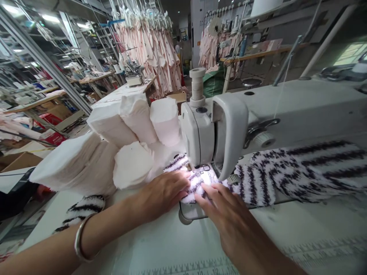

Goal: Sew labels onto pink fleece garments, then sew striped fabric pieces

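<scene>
Under the needle area of a white sewing machine (200, 130) lies a piece of fluffy striped fabric (190, 194), white with dark bands. My left hand (164, 193) rests on its left side, fingers stretched forward and pressed flat near the presser foot. From the right, my right hand (226, 208) touches the same piece with extended fingertips, close to the left ones. The needle itself is hard to make out in the bright lamp light. More striped fabric (255, 185) lies right of the needle area, below the machine arm. Another striped piece (84, 210) sits partly behind my left forearm.
Stacks of white fabric pieces (77, 164) stand left of and behind the machine, with a smaller pile (133, 164) nearest my left hand. A thread spool (197, 88) tops the machine head. A ruler scale (197, 267) runs along the table's front. Pink garments (149, 53) hang behind.
</scene>
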A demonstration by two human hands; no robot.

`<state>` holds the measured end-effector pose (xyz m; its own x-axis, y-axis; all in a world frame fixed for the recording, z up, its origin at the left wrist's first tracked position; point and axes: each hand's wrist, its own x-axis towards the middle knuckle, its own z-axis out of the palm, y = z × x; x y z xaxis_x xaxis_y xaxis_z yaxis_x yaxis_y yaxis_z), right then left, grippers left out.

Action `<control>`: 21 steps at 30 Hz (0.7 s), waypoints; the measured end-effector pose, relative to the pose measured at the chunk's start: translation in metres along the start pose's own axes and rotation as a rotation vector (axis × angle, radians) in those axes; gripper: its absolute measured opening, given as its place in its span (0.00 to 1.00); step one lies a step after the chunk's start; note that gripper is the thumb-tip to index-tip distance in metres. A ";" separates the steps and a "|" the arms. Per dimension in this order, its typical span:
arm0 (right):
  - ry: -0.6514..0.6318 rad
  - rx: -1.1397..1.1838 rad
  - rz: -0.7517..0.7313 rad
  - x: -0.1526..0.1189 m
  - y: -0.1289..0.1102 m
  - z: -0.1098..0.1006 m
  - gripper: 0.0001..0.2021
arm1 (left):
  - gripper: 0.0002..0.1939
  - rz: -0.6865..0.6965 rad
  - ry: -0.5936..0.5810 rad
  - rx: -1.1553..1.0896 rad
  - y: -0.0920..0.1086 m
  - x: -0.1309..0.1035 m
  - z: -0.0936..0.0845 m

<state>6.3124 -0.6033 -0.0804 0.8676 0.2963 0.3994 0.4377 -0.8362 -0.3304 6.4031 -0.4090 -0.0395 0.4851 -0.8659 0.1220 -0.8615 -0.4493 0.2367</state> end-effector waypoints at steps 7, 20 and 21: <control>-0.071 -0.145 -0.023 0.006 0.030 -0.007 0.33 | 0.11 -0.053 0.006 0.102 0.004 -0.004 0.003; 0.104 -0.221 0.023 -0.003 -0.025 0.010 0.28 | 0.12 0.106 -0.055 -0.026 -0.006 0.002 -0.008; 0.107 -0.220 0.025 -0.004 -0.025 0.010 0.28 | 0.12 0.095 -0.045 -0.029 -0.005 0.001 -0.006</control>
<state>6.3003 -0.5792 -0.0825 0.8425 0.2334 0.4855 0.3442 -0.9266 -0.1518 6.4088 -0.4062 -0.0349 0.3939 -0.9135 0.1018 -0.8981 -0.3589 0.2541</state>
